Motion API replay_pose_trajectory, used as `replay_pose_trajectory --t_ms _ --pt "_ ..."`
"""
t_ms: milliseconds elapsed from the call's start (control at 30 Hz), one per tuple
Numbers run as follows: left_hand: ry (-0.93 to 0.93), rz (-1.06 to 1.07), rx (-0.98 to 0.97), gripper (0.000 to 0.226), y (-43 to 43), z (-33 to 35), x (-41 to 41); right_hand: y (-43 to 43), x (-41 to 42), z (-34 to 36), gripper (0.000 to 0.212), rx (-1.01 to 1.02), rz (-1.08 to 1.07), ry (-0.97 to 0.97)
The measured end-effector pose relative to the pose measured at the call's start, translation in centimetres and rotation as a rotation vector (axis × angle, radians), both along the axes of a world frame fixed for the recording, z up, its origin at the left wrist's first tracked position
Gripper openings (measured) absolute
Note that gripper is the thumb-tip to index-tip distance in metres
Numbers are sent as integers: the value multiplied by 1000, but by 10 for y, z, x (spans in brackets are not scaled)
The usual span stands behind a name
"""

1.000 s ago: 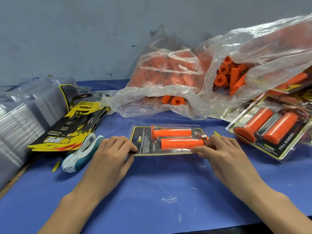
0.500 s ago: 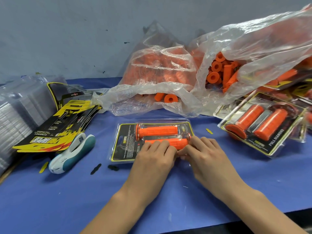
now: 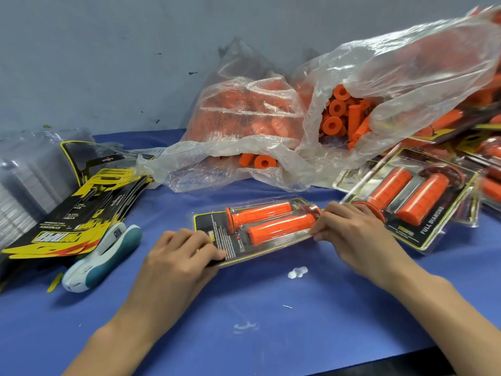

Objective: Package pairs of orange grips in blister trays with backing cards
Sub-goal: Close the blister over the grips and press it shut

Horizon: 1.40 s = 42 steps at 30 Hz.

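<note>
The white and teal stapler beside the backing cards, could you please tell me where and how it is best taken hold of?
Take the stapler around its teal body, near the middle, coming from above with the left hand, which is nearest. It lies flat on the blue table, long and slim, so fingers can wrap across its width. Its far side sits close to the backing cards, so probably approach from the near side.

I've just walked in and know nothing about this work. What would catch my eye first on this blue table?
Probably the bright orange rubber grips spilling from crumpled clear plastic bags at the back. In the middle, the left hand and right hand hold the two ends of a clear blister pack with a black backing card, two orange grips inside. A fanned stack of black-and-yellow printed cards lies at the left, a white-and-teal stapler beside it.
</note>
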<state>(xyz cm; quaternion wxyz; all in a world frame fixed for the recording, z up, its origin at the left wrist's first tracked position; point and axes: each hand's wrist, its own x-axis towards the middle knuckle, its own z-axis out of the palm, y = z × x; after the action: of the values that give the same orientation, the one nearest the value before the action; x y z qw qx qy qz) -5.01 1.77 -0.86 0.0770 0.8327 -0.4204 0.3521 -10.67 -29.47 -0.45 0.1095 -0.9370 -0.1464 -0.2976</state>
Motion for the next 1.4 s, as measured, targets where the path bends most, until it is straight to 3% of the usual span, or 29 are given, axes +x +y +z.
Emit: replay_pose_trajectory --t_ms 167,300,467,600,733,800,1033,1100,1400 --pt "94 -142 -26 21 12 1 -3 7 5 -3 17 -63 -34 -33" --pt "81 -200 -4 19 8 1 -13 26 9 -4 36 -160 -166 -45" --pt "44 -187 48 12 4 4 -19 78 6 -7 34 -227 -37 -81" --pt "133 -222 43 6 8 4 -19 80 4 -7 34 -193 -4 -68" --pt "255 -146 63 46 16 3 -9 77 4 -5 31 -167 5 -49" --pt "275 -109 55 53 19 4 -6 76 4 -5 29 -168 5 -31" --pt "152 -76 54 24 7 10 -16 94 3 -4 19 -182 2 -64" --pt "115 -73 66 23 1 10 -22 102 -2 -6 11 -180 94 -78" --pt "107 -79 50 21 6 9 -16 90 -5 0 12 -92 215 -90"
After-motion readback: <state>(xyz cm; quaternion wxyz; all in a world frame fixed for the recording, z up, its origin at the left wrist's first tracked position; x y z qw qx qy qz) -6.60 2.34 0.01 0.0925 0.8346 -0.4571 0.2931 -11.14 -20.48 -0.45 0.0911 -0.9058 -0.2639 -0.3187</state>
